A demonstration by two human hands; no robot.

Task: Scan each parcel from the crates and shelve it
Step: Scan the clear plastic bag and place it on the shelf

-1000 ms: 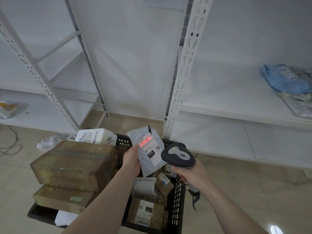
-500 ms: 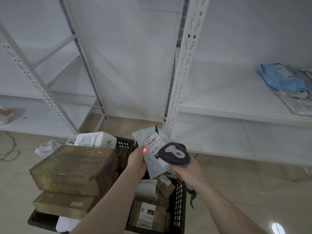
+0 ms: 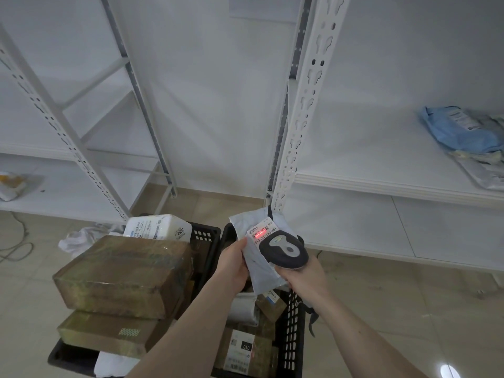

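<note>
My left hand (image 3: 234, 264) grips the left edge of a flat grey plastic mailer parcel (image 3: 257, 261), holding it upright above the black slotted plastic crate (image 3: 293, 323). My right hand (image 3: 306, 276) is wrapped round the handle of a grey and black handheld barcode scanner (image 3: 285, 248), its head just in front of the parcel's white label (image 3: 261, 232), where a red scan line glows. Below in the crate lie brown taped cardboard boxes (image 3: 122, 274). To the right, a white metal shelf (image 3: 381, 184) carries a blue plastic mailer bag (image 3: 458, 132).
</note>
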